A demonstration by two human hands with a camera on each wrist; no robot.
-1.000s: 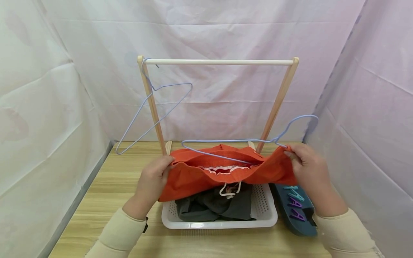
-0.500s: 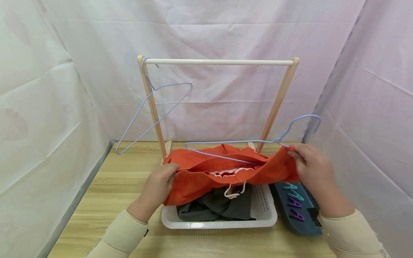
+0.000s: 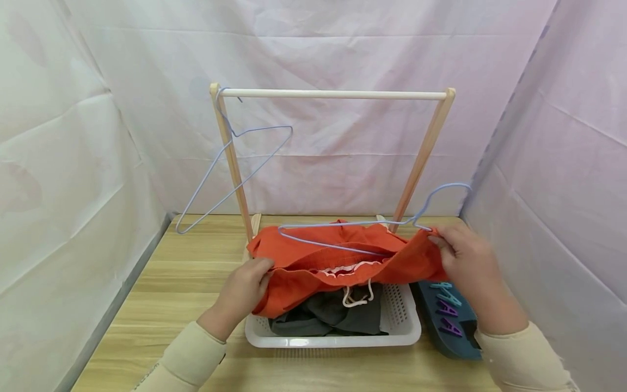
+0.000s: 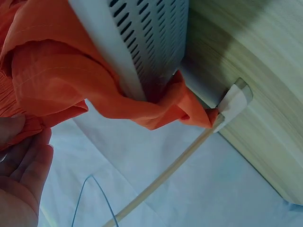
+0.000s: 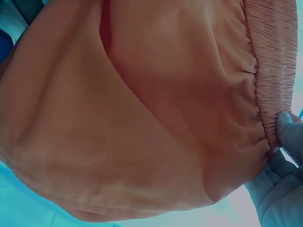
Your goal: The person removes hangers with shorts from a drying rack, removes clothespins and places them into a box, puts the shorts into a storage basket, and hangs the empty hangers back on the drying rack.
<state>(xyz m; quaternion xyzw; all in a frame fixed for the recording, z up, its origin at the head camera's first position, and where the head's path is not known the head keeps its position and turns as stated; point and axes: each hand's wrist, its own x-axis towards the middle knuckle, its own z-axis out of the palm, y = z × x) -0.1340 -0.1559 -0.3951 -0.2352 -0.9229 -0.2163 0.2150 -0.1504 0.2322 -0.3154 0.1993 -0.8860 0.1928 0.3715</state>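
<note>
A pair of orange shorts (image 3: 294, 294) with a gathered waistband and white drawstring is stretched between both hands over the basket in the head view. My left hand (image 3: 245, 294) pinches the left part of the waistband; thumb and fingers also grip the cloth (image 4: 61, 90) in the left wrist view. My right hand (image 3: 467, 258) pinches the waistband's right end, and the right wrist view shows the thumb on the gathered band (image 5: 277, 61). A blue wire hanger (image 3: 449, 185) lies sideways, its lower part inside the waist opening, its hook above the right hand. The hanger's lower right end is hidden.
Under the shorts stands a white basket (image 3: 333, 342) holding dark grey cloth (image 3: 328, 318). To its right lies a dark blue tray (image 3: 441, 340) with several clips (image 3: 448, 326). Behind rises a wooden rack with a white rod (image 3: 333, 93); another blue hanger (image 3: 264, 129) hangs at its left end.
My left hand has moved right and down with the waistband. The hanger and right hand shifted slightly right, then back left and lower. The hanger on the rack has not moved.
</note>
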